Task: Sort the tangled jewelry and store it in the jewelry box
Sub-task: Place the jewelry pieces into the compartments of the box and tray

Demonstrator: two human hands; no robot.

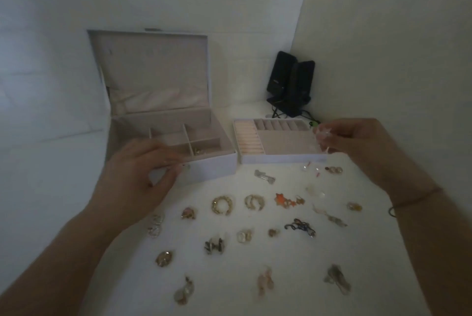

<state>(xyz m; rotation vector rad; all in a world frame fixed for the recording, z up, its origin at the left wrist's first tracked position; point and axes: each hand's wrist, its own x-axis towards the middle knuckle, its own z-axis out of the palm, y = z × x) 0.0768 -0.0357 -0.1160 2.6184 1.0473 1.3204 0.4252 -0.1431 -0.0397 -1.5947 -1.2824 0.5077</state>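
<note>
On the white tabletop [255, 277], above the spread of jewellery, both bare hands are raised; the right hand [357, 144] is pinched shut, thumb and fingertips closed on a small, clear, pale piece of jewellery [322, 135] held over the near right corner of the removable pale tray with pink ring rolls [278, 158]; the piece is blurred, so its kind cannot be told; the right forearm rises from the lower right, and a thin dark cord bracelet [413, 200] circles the wrist. The left hand [143, 175] is half curled, fingers bent and thumb apart, its fingertips at the front edge of the open pale lilac jewelry box with a raised lid [217, 167]; whether it pinches anything small cannot be told; the left forearm slants up from the lower left corner. A few gold pieces [198, 151] lie in the box's near right compartment. The tray sits just right of the box, close beside it. The unsorted pieces lie well apart in loose rows nearer the person: a chunky gold hoop [221, 204], an orange coral-like piece [284, 200], a dark tangled chain [301, 227]. Black speakers [291, 80] stand in the far corner.
</note>
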